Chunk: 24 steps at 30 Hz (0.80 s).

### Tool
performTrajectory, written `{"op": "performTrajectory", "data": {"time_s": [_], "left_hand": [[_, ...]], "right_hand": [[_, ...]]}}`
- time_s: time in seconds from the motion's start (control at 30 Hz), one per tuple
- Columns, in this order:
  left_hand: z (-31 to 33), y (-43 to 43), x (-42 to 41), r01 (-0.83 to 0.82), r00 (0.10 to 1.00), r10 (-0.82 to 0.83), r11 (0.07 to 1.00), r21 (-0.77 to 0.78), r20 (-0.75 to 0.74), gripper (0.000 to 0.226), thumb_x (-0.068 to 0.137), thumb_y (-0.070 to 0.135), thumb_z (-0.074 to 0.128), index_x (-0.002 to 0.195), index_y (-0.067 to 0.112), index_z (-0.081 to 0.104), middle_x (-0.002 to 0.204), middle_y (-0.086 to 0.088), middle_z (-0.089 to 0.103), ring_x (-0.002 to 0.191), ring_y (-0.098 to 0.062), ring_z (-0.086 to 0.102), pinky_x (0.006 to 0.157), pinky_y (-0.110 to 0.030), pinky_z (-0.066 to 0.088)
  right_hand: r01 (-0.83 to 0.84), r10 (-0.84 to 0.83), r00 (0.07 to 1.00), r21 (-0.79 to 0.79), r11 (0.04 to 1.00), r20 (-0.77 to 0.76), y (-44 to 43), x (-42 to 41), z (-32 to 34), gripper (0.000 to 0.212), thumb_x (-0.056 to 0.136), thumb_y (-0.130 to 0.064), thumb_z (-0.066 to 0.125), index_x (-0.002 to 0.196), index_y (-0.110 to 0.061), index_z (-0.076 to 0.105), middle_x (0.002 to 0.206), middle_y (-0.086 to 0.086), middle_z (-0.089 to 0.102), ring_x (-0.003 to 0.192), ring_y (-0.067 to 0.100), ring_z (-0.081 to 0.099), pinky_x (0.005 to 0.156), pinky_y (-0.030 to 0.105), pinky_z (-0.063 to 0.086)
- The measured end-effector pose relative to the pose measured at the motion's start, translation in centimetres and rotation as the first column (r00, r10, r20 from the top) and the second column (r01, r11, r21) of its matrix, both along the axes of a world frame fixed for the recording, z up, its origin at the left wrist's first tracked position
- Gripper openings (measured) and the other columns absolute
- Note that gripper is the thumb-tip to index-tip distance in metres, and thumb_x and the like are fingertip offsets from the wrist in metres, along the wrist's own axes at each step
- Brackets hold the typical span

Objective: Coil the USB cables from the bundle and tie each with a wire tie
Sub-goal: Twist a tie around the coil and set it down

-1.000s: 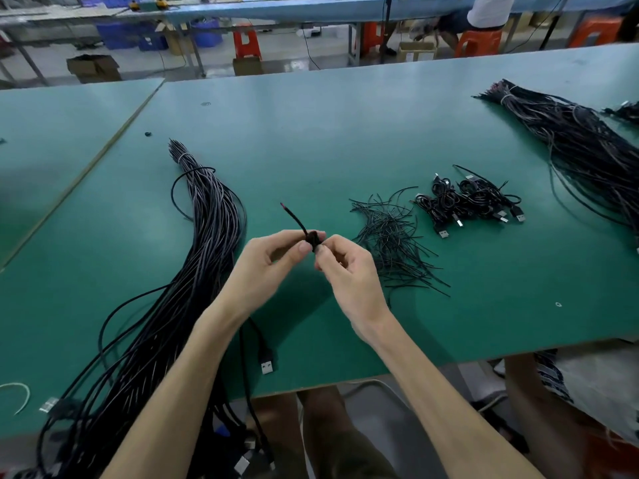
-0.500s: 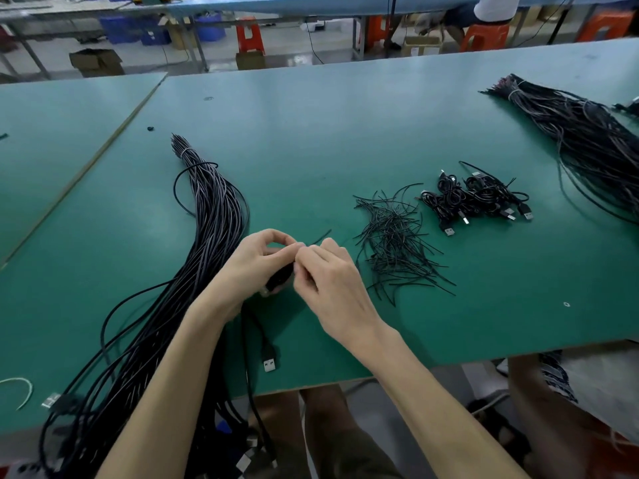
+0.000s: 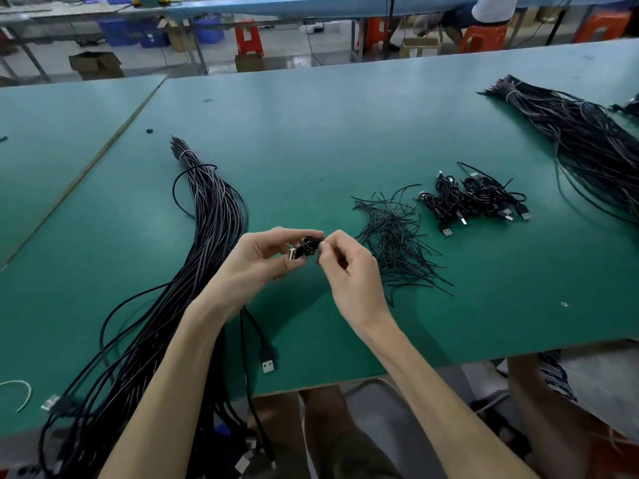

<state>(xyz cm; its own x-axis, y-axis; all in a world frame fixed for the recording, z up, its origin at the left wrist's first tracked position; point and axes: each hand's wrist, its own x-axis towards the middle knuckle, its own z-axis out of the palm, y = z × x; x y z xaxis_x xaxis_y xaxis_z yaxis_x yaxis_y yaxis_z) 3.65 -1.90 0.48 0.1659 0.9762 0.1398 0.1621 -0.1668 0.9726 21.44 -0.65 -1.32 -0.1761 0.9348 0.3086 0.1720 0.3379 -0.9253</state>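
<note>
My left hand (image 3: 256,261) holds a small coiled black USB cable (image 3: 306,248) above the green table (image 3: 311,133), its metal plug pointing left. My right hand (image 3: 349,267) pinches a black wire tie at the coil's right side, fingers curled. A long bundle of black USB cables (image 3: 207,223) lies on the left and runs off the front edge. A loose pile of black wire ties (image 3: 394,236) lies just right of my hands. Several coiled, tied cables (image 3: 473,198) sit further right.
A second big bundle of black cables (image 3: 587,140) lies at the far right. A loose USB plug (image 3: 269,361) rests near the front edge under my left forearm. A white wire piece (image 3: 20,392) lies at the front left. Stools, boxes and benches stand behind.
The cable's free end that stuck up a second ago is now tucked into the coil. Both hands stay together over the table, and the coil with its plug now shows between them.
</note>
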Motion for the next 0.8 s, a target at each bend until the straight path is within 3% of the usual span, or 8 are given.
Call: {"op": "performTrajectory", "data": {"time_s": [0.07, 0.13, 0.23, 0.33, 0.43, 0.57, 0.7, 0.8], "left_hand": [[0.0, 0.2, 0.2, -0.051, 0.998, 0.054, 0.995, 0.08, -0.039, 0.032, 0.085, 0.01, 0.074, 0.117, 0.006, 0.074, 0.115, -0.009, 0.071, 0.103, -0.017, 0.065, 0.087, -0.021, 0.051], [0.0, 0.3, 0.5, -0.069, 0.997, 0.072, 0.99, 0.122, -0.023, 0.025, 0.086, 0.009, 0.071, 0.11, 0.001, 0.073, 0.112, -0.009, 0.074, 0.107, -0.016, 0.069, 0.093, -0.024, 0.052], [0.0, 0.2, 0.9, -0.125, 0.986, 0.141, 0.978, 0.166, -0.089, 0.019, 0.092, 0.024, 0.067, 0.094, 0.007, 0.074, 0.083, 0.005, 0.074, 0.079, -0.008, 0.066, 0.079, -0.022, 0.052], [0.1, 0.1, 1.1, -0.189, 0.977, 0.202, 0.969, 0.16, -0.067, 0.028, 0.095, 0.028, 0.066, 0.086, 0.003, 0.074, 0.069, -0.004, 0.07, 0.063, -0.01, 0.061, 0.064, -0.02, 0.05], [0.3, 0.2, 1.1, -0.211, 0.977, 0.211, 0.977, 0.008, 0.018, 0.03, 0.094, 0.028, 0.069, 0.095, -0.001, 0.07, 0.064, -0.008, 0.064, 0.053, -0.017, 0.053, 0.051, -0.023, 0.046], [0.2, 0.2, 0.1, -0.172, 0.976, 0.195, 0.963, -0.207, 0.098, 0.018, 0.096, 0.024, 0.071, 0.104, 0.009, 0.066, 0.061, -0.007, 0.055, 0.041, -0.014, 0.038, 0.036, -0.019, 0.028], [0.2, 0.1, -0.3, -0.099, 0.981, 0.134, 0.968, -0.232, 0.139, 0.03, 0.097, 0.042, 0.065, 0.107, 0.014, 0.07, 0.072, -0.011, 0.064, 0.035, -0.012, 0.037, 0.034, -0.017, 0.027], [0.2, -0.1, -0.6, 0.002, 0.978, 0.038, 0.981, -0.194, 0.204, 0.028, 0.104, 0.031, 0.055, 0.124, 0.018, 0.069, 0.096, -0.011, 0.074, 0.045, -0.012, 0.057, 0.039, -0.016, 0.037]], "right_hand": [[-0.029, 0.029, 0.999, -0.003, 1.0, 0.022, -0.1, 0.0, 0.1, 0.029, 0.105, -0.014, 0.055, 0.076, -0.014, 0.051, 0.064, -0.011, 0.04, 0.062, 0.008, 0.034, 0.06, 0.024, 0.028], [-0.043, 0.042, 0.997, 0.013, 0.999, 0.057, -0.2, -0.1, 0.0, 0.027, 0.104, -0.015, 0.056, 0.077, -0.017, 0.053, 0.066, -0.011, 0.043, 0.065, 0.007, 0.037, 0.06, 0.019, 0.029], [-0.039, 0.029, 0.995, 0.094, 0.995, 0.097, -0.4, -0.3, 0.1, 0.024, 0.104, -0.013, 0.056, 0.079, -0.012, 0.054, 0.069, -0.014, 0.044, 0.069, 0.007, 0.039, 0.062, 0.018, 0.034], [-0.056, 0.017, 0.984, 0.219, 0.974, 0.177, -0.7, -0.6, 0.2, 0.026, 0.103, -0.009, 0.054, 0.078, -0.016, 0.05, 0.07, -0.02, 0.043, 0.076, 0.014, 0.039, 0.068, 0.02, 0.034], [-0.078, -0.016, 0.965, 0.341, 0.937, 0.263, -1.0, -0.9, 0.3, 0.028, 0.102, -0.006, 0.055, 0.076, -0.014, 0.048, 0.07, -0.019, 0.041, 0.078, 0.015, 0.036, 0.076, 0.026, 0.034], [-0.098, -0.079, 0.929, 0.446, 0.89, 0.361, -1.5, -1.4, 0.0, 0.024, 0.101, -0.004, 0.057, 0.077, -0.007, 0.053, 0.074, 0.0, 0.052, 0.08, 0.019, 0.041, 0.079, 0.038, 0.043], [-0.089, -0.002, 0.962, 0.322, 0.942, 0.273, -1.3, -0.9, 0.0, 0.024, 0.105, -0.009, 0.053, 0.081, -0.008, 0.057, 0.075, -0.011, 0.055, 0.08, 0.018, 0.042, 0.077, 0.028, 0.037], [-0.007, 0.0, 0.997, 0.088, 0.996, 0.076, -0.5, -0.2, -0.2, 0.027, 0.107, -0.017, 0.051, 0.082, -0.012, 0.059, 0.082, -0.01, 0.068, 0.082, 0.022, 0.053, 0.072, 0.032, 0.043]]}}
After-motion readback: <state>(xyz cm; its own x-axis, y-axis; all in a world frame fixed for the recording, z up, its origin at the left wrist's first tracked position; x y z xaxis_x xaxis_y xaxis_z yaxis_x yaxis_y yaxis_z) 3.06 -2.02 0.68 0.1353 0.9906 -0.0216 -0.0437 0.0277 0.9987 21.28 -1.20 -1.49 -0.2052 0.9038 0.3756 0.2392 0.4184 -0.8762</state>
